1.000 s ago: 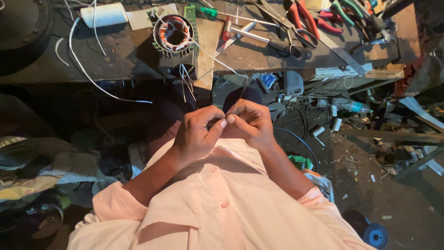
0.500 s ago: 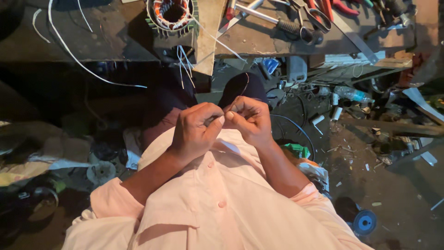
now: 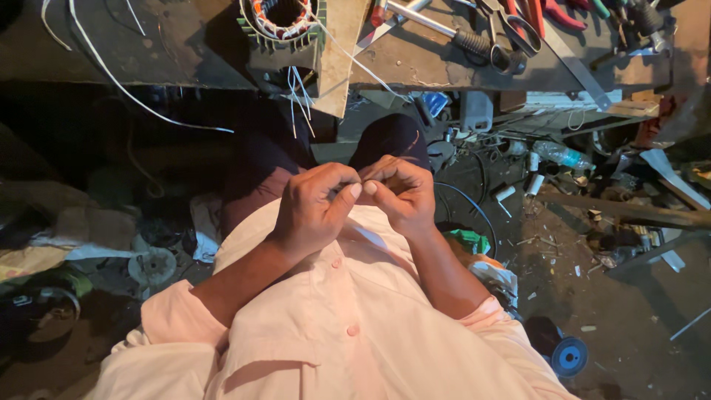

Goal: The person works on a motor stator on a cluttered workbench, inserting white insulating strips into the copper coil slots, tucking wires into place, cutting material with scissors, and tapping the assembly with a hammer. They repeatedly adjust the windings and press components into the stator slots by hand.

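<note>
Two hands meet over the lap, thumbs nearly touching. Left hand (image 3: 315, 204) curled tight, thumb pressed along the forefinger. Right hand (image 3: 400, 189) also curled, fingers folded in toward the palm. Something small seems pinched where the two thumbs meet, but it is hidden by the fingers; cannot tell what it is or which hand has it.

Forearms bare, coming out of a pale pink shirt (image 3: 333, 333) with rolled sleeves and a row of buttons. Knees in dark trousers (image 3: 389, 141) just beyond the knuckles.

Further out, a dark workbench (image 3: 148, 52) runs along the top edge. On it, a motor stator (image 3: 280, 22) with green fins and copper windings, thin white wire leads (image 3: 300, 92) hanging from it over the bench edge toward the knees. A longer white wire (image 3: 133, 100) loops across the bench to the left. To the right of the stator: scissors (image 3: 511, 33), red-handled pliers (image 3: 548, 11), other tools in a heap.

Floor to the right is cluttered: a clear plastic bottle (image 3: 559, 154), scraps, a small blue wheel (image 3: 569, 357) near the person's right elbow.
</note>
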Available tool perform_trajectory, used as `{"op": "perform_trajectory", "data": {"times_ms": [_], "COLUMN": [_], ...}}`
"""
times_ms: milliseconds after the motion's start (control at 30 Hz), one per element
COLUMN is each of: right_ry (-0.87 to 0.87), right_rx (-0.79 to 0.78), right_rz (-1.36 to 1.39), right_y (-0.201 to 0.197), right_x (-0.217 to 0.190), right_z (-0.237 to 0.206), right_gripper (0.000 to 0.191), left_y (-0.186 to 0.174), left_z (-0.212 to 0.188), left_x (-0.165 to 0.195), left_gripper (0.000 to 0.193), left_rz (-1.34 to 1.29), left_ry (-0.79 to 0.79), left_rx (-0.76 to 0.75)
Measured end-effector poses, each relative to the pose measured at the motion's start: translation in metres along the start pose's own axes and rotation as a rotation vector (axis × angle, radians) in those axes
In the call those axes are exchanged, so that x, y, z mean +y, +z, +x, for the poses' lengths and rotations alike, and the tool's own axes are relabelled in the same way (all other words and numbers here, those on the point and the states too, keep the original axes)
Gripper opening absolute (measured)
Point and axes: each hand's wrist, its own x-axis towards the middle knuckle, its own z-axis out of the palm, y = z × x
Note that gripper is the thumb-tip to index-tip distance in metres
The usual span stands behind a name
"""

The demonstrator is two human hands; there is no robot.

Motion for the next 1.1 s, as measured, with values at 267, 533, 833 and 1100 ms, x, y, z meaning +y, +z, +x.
{"op": "perform_trajectory", "data": {"times_ms": [267, 533, 833, 1100], "right_ry": [0.064, 0.082, 0.072, 0.085], "right_rx": [0.005, -0.022, -0.041, -0.01], "right_rz": [0.15, 0.17, 0.174, 0.056], "right_y": [-0.002, -0.006, -0.005, 0.0], "right_x": [0.007, 0.008, 0.006, 0.002], "right_z": [-0.003, -0.004, -0.001, -0.001], "right_gripper": [0.008, 0.008, 0.009, 0.007], "left_y": [0.004, 0.003, 0.0, 0.0], "left_z": [-0.003, -0.005, -0.004, -0.002], "left_x": [-0.01, -0.016, -0.014, -0.007], "left_gripper": [0.007, 0.009, 0.009, 0.003], "left_rz": [-0.217, -0.209, -0.178, -0.049], "left_ry": [-0.173, -0.157, -0.123, -0.045], "left_rx": [-0.074, -0.118, -0.176, -0.059]}}
